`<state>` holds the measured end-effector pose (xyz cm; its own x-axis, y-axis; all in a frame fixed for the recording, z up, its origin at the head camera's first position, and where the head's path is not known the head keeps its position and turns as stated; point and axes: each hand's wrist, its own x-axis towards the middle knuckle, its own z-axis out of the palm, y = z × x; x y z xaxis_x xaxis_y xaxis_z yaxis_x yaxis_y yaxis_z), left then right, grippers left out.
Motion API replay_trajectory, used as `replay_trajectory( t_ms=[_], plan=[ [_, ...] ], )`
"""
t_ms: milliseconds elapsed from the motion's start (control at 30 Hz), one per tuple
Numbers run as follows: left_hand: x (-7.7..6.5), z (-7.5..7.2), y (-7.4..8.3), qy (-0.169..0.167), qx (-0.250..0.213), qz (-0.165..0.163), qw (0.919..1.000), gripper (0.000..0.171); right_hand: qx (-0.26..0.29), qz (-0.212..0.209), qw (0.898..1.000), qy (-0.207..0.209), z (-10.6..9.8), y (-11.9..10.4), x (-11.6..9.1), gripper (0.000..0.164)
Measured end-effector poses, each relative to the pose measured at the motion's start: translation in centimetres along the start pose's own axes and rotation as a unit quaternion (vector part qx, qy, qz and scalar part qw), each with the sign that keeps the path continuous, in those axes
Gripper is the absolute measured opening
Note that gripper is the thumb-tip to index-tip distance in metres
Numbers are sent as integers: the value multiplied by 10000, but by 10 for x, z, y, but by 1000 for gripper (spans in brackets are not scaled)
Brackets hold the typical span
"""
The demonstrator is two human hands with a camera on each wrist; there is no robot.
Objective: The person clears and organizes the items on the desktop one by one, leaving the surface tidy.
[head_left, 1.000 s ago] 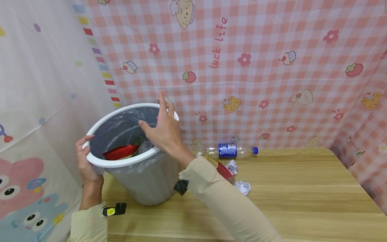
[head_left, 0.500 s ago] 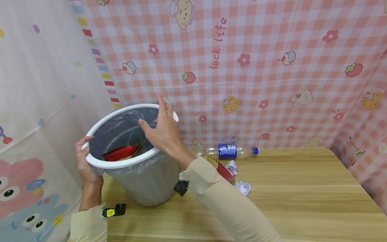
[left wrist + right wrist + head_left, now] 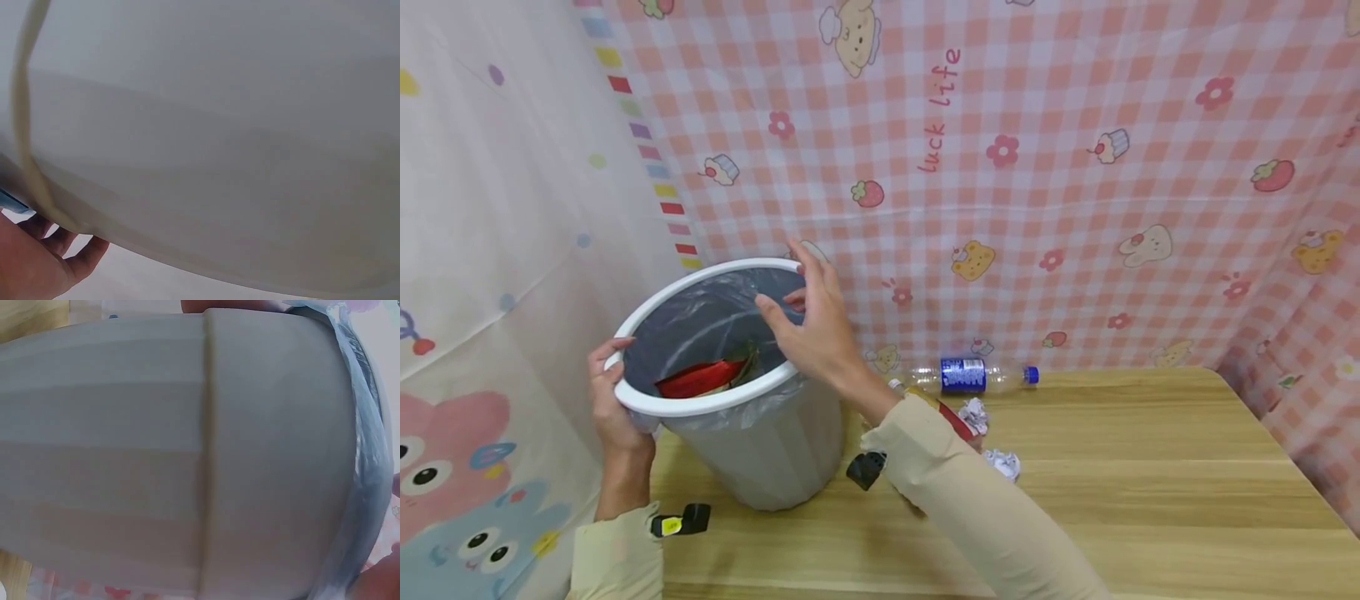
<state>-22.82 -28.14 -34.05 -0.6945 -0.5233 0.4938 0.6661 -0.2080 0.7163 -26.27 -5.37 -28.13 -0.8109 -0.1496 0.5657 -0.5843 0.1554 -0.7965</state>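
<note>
A grey trash can point(image 3: 775, 458) with a white rim and a clear plastic liner point(image 3: 369, 450) stands tilted slightly on the table. My left hand point(image 3: 617, 408) grips the rim at its left side, fingertips over the edge; in the left wrist view this hand point(image 3: 37, 262) shows at the lower left against the can's wall. My right hand point(image 3: 816, 325) is over the right rim with fingers extended and holds nothing. Whether it touches the rim is unclear. Inside the can lies a red wrapper point(image 3: 700, 379), with something dark green beside it.
Right of the can, on the wooden table point(image 3: 1135, 483), lie a clear bottle with a blue label point(image 3: 962, 376), crumpled paper balls point(image 3: 974, 415) and a red and yellow packet point(image 3: 958, 422), partly behind my right sleeve. Checked cloth point(image 3: 1075, 208) hangs behind.
My right hand has shifted slightly right. A clear, shiny thing seen inside the can by its near right wall a second ago is out of sight. My left hand keeps its grip.
</note>
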Motion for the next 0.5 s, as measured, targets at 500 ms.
replay_trajectory(
  t_ms=[500],
  plan=[
    [2, -5, 3, -29, 608, -59, 9981, 30, 77, 31, 9989, 451, -54, 16, -26, 70]
  ],
)
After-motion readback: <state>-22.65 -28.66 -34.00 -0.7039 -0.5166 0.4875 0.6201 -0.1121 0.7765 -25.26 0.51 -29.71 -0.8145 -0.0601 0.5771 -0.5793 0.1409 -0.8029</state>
